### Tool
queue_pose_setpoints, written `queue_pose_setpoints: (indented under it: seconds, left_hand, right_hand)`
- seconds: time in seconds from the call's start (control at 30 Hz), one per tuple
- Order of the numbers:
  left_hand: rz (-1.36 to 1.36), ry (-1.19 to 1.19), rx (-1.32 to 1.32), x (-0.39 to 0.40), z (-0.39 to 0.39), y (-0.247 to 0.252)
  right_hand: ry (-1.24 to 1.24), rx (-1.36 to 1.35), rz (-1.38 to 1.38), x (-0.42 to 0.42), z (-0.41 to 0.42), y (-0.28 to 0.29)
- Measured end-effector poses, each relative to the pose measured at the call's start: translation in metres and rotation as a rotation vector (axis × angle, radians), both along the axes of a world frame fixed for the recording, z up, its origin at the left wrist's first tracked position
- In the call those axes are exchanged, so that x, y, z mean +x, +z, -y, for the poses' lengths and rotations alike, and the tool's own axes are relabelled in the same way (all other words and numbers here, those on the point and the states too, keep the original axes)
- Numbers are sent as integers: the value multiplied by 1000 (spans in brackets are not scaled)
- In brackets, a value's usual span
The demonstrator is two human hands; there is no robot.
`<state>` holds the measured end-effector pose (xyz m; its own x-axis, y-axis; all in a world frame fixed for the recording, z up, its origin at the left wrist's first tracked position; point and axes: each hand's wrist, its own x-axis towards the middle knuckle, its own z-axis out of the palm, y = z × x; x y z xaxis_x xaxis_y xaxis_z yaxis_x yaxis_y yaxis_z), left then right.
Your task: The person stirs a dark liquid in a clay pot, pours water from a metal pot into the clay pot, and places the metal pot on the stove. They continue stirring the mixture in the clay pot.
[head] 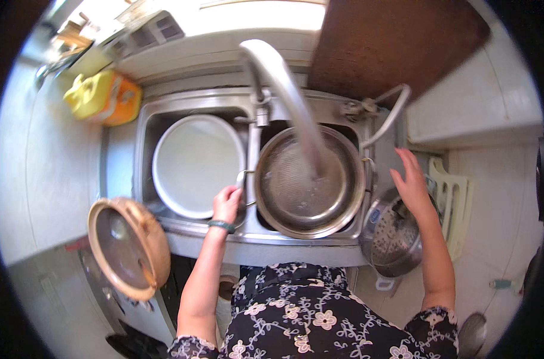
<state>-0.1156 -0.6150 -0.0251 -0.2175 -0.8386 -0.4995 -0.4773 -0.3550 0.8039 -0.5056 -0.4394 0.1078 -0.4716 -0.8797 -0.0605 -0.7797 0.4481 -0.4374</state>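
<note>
A wide stainless steel pan (294,202) with side handles sits in the right sink basin, under the curved faucet (281,72). Rippled water shows inside it. The fingers of my left hand (227,203) are closed on its left loop handle (241,178). In the left basin lies a large round white basin (198,166), close to that hand. My right hand (408,181) is raised with its fingers apart and nothing in it, right of the pan. Below it, partly hidden by my forearm, stands a metal pot with a perforated insert (391,233).
A brown clay-coloured pot (160,242) stands at the counter's left front. A yellow and orange jug (106,98) is at the back left. A dark brown board (388,40) leans behind the sink. A bent pipe (400,107) and a cream slotted plastic item (460,202) are at the right.
</note>
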Motion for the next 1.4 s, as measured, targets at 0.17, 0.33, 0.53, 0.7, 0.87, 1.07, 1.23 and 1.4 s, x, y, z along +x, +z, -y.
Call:
queue_pose_setpoints:
  seconds: [0.17,0.33,0.53,0.7,0.87,1.07,1.23,1.4]
  left_hand:
    - [-6,-5,57,3,5,-21]
    - [-219,36,167,-16,5,-18]
    - [-136,114,11,-17,-8,-12]
    - [60,216,-323,1,-33,7]
    - [-59,186,-299,72,-89,23]
    - [28,451,-178,218,-187,4]
    - [600,933,-642,361,-227,24]
    - [1160,837,-501,476,-228,27]
  right_hand:
    - [-61,-60,231,30,-3,27]
    - [-300,-281,431,-9,-39,21]
    - [-432,-394,588,-1,-73,37]
    - [-350,-300,1089,57,-103,32]
    - [-121,-58,1278,162,-52,27]
    - [157,233,1362,259,-21,18]
    - [257,307,1275,329,-8,29]
    - [306,328,1266,390,-11,33]
